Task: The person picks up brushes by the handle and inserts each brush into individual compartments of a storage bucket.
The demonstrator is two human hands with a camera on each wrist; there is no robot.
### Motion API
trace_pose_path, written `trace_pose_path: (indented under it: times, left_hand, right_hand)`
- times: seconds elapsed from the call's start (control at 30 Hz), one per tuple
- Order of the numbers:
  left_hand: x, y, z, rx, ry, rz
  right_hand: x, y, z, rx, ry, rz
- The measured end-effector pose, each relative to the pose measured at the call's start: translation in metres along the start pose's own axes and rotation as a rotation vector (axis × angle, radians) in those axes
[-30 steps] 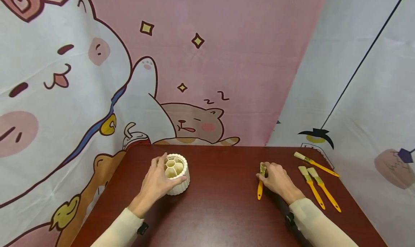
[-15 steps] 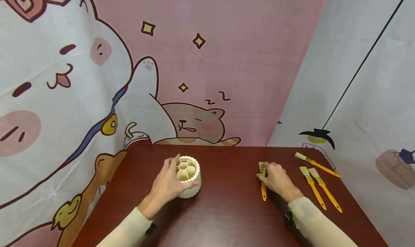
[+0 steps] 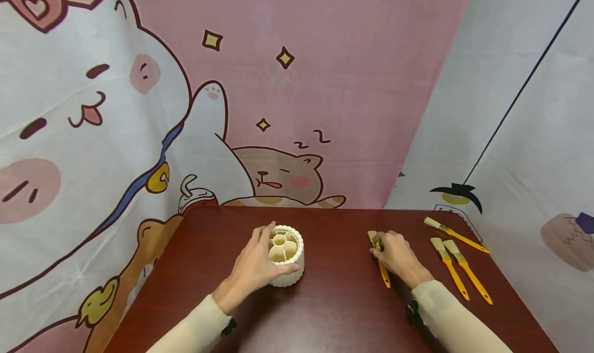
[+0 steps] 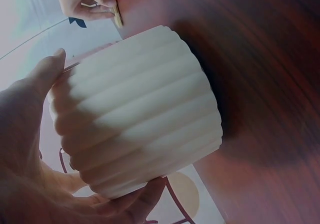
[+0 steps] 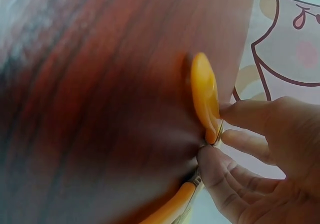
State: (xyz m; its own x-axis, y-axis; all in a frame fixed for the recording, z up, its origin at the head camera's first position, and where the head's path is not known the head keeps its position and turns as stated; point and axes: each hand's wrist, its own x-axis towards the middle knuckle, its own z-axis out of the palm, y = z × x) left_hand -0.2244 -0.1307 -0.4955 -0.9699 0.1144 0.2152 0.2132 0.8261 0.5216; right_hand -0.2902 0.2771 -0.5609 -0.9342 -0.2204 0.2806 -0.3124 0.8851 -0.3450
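My left hand (image 3: pixel 254 266) grips a cream, ribbed round holder (image 3: pixel 296 270), fingers on its far left side and thumb near the front. Petal-like compartments show inside its scalloped rim. In the left wrist view the holder's fluted wall (image 4: pixel 145 108) fills the middle, between thumb and fingers. Further right, my right hand (image 3: pixel 398 256) pinches a paintbrush (image 3: pixel 384 275) around its metal collar. The brush's pale bristles point away from me, its yellow handle toward me. Close up in the right wrist view, its yellow handle (image 5: pixel 204 91) lies low over the table; the fingers partly cover the collar.
Several more yellow-handled paintbrushes lie to the right: one far brush (image 3: pixel 457 235) slanted near the edge, and a left brush (image 3: pixel 449 268) and right brush (image 3: pixel 468 271) side by side. The dark red wooden table (image 3: pixel 334 312) meets a cartoon-printed cloth (image 3: pixel 352 111) behind.
My left hand and the holder have moved right across the table. The brush under my right hand has turned, its handle end swinging right and its bristles slightly left.
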Motion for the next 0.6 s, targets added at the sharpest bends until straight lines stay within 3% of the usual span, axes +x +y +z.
trace_pose_path:
  times: [0.6]
  left_hand:
    - [0.001,0.026,0.014,-0.067,-0.052,0.095]
  right_hand:
    - [0.001,-0.003,0.002,0.056,-0.006,0.043]
